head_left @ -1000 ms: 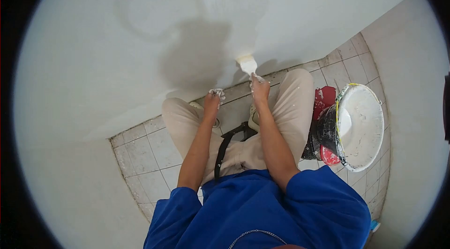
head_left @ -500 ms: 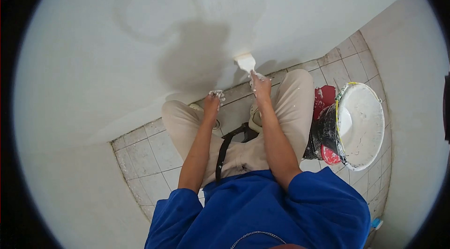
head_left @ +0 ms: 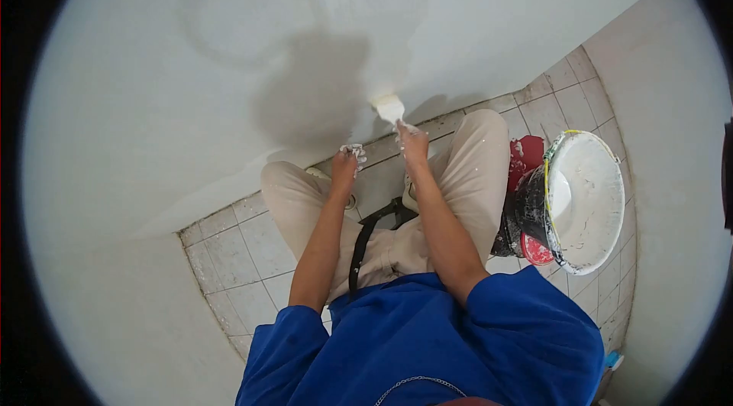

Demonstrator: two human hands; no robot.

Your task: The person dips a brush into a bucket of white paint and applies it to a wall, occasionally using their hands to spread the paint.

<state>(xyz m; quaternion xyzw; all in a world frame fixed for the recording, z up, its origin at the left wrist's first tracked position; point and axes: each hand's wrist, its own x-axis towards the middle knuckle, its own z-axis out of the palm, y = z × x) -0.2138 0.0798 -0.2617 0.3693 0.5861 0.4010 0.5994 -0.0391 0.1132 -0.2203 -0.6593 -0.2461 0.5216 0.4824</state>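
My right hand [head_left: 413, 142] is closed around the lower end of a white scraper [head_left: 390, 109], a broad-bladed tool whose wide edge meets the white wall [head_left: 206, 100] low down. White paste smears the fingers of that hand. To its left, my left hand [head_left: 347, 162] is closed above my left knee, close to the wall, with white paste on the fingers. What it holds, if anything, is too small to make out. A shadow falls on the wall above both hands.
To the right stands a black bucket [head_left: 532, 207] with a white, paste-smeared basin [head_left: 592, 211] tilted on top. Red objects [head_left: 527, 158] sit beside it on the tiled floor [head_left: 248, 249]. A second wall [head_left: 679, 146] rises at the right. A small blue item [head_left: 613, 361] lies at lower right.
My right hand and the scraper have moved a little left and slightly down along the wall. My left hand has stayed nearly where it was.
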